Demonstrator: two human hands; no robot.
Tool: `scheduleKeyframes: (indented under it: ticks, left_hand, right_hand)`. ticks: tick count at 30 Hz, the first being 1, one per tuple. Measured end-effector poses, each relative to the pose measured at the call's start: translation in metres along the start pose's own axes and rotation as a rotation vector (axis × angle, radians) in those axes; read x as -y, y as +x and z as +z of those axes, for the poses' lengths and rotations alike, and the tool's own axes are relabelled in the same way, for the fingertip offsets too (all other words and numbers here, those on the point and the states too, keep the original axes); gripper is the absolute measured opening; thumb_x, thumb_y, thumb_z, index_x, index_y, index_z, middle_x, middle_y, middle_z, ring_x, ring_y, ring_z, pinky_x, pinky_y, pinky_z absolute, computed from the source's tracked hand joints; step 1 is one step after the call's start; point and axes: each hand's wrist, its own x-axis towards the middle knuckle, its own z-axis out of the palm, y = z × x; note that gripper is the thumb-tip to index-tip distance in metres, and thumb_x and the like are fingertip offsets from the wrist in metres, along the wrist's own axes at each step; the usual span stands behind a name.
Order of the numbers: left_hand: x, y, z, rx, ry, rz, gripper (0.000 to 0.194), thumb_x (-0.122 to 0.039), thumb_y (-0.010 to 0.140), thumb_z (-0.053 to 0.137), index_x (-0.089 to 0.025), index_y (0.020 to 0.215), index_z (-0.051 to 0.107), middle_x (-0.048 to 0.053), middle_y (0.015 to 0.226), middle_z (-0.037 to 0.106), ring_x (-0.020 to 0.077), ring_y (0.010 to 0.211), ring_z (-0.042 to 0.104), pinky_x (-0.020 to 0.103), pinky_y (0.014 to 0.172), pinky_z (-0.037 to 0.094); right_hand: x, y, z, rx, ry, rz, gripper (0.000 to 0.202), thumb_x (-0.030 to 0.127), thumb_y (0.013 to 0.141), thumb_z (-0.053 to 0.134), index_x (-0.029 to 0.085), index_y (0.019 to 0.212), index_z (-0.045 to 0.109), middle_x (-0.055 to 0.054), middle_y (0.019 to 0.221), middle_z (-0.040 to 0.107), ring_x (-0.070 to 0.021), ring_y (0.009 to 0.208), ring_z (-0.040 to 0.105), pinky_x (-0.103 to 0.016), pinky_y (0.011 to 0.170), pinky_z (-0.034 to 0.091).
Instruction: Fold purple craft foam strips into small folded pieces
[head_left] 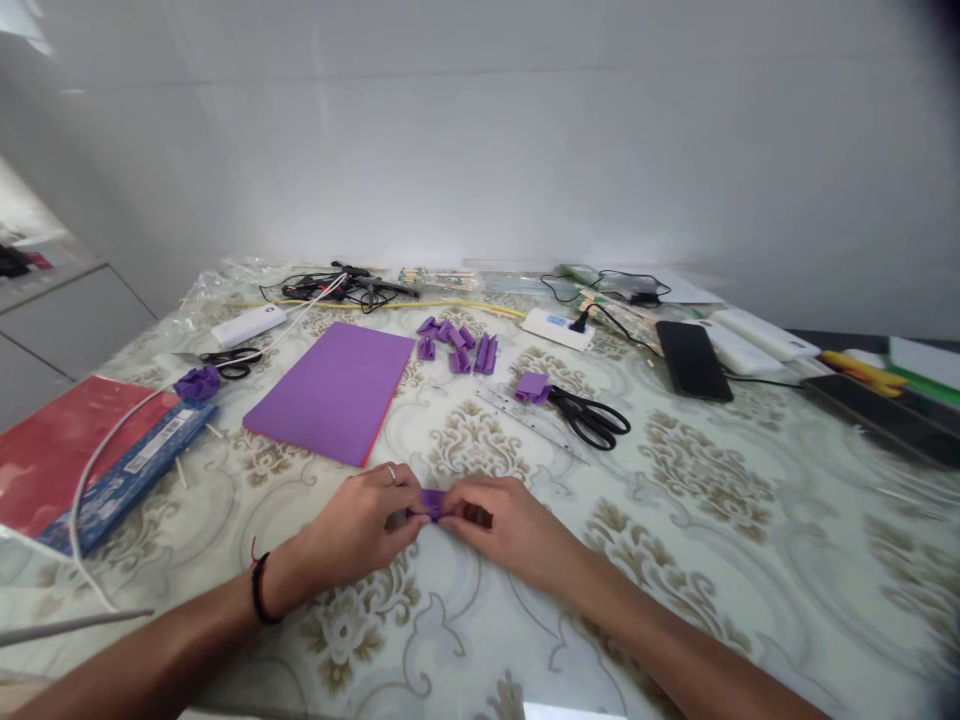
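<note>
A small folded purple paper piece (pixel 433 505) is pinched between both hands near the middle of the table. My left hand (pixel 367 525), with a ring and a dark wristband, grips its left end. Its right end is in the closed fingertips of my right hand (pixel 499 520). Beyond them lie several folded purple pieces (pixel 459 345). A purple sheet (pixel 334 390) rests on red paper to the left. Small purple squares (pixel 532 387) sit beside black-handled scissors (pixel 592 415), next to a clear ruler (pixel 529 425).
Crumpled purple paper (pixel 197 383) and other scissors (pixel 236 361) lie left, near a red and blue packet (pixel 135 460) and white cable. A power strip (pixel 559 328), tangled black cables (pixel 345 285) and phones (pixel 691 360) are farther back, before the wall.
</note>
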Motion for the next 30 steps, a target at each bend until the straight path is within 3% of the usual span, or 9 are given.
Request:
scheduleKeyframes:
  ticks: [4,13,18,23,30]
  left_hand:
    - [0.0,-0.001,0.0,0.008,0.021,-0.021,0.012,-0.012,0.091,0.061,-0.018,0.083,0.069,0.006,0.091,0.07,0.0196,0.087,0.066,0.029,0.079,0.051]
    - [0.006,0.005,0.005,0.006,0.043,-0.088,0.015,-0.005,0.088,0.06,-0.019,0.089,0.066,0.002,0.085,0.066,0.017,0.076,0.063,0.027,0.07,0.045]
    - [0.005,0.004,0.005,0.04,0.077,-0.069,0.011,-0.009,0.083,0.065,-0.02,0.087,0.063,0.002,0.086,0.067,0.0188,0.079,0.064,0.029,0.072,0.047]
    - [0.005,0.001,0.006,0.094,0.139,-0.008,0.023,-0.003,0.075,0.06,-0.02,0.091,0.062,0.005,0.095,0.07,0.0231,0.092,0.066,0.032,0.081,0.049]
    - [0.005,0.0,0.002,0.112,0.144,0.06,0.018,-0.003,0.082,0.058,-0.02,0.084,0.065,0.005,0.09,0.07,0.0218,0.088,0.065,0.03,0.08,0.05]
  right_hand:
    - [0.002,-0.001,0.0,0.002,0.009,0.024,0.008,0.019,0.091,0.068,0.021,0.086,0.074,-0.001,0.078,0.071,-0.0168,0.07,0.063,-0.027,0.068,0.047]
    - [0.002,0.003,0.005,-0.032,-0.021,0.082,0.011,0.01,0.09,0.065,0.019,0.087,0.071,-0.001,0.078,0.07,-0.0171,0.074,0.063,-0.026,0.069,0.046]
    - [0.0,0.002,0.009,-0.025,-0.088,0.016,0.015,0.005,0.083,0.069,0.019,0.087,0.069,0.0,0.079,0.067,-0.0159,0.072,0.06,-0.025,0.068,0.043]
    - [-0.003,0.0,0.012,-0.017,-0.166,-0.062,0.022,-0.001,0.077,0.064,0.019,0.087,0.065,0.001,0.082,0.064,-0.0158,0.074,0.059,-0.025,0.069,0.042]
    - [-0.005,-0.003,0.011,0.003,-0.265,-0.176,0.019,0.001,0.082,0.061,0.019,0.08,0.064,0.0,0.08,0.064,-0.0159,0.072,0.06,-0.026,0.066,0.042]
